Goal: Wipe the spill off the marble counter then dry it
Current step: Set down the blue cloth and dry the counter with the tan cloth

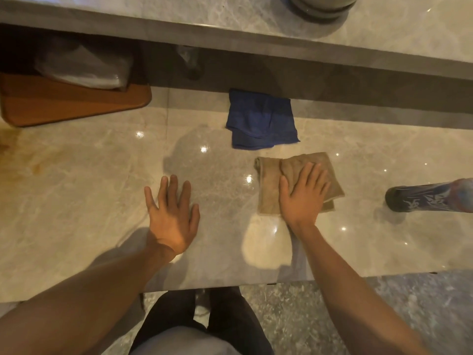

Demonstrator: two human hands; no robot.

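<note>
Your right hand (302, 193) is pressing flat, fingers spread, on the tan cloth (271, 185) on the glossy marble worktop (89, 190); your left hand (171, 216) is resting open beside it. Blue cloth (261, 119) is lying behind.

Warm, dim indoor light from above; small bright glints of glare dot the glossy marble table (84, 180), with one broad pale reflection near its front edge. Soft shadows spread under both arms. Wide-angle bending curves the edges; the far ledge looks soft and slightly blurred
</note>
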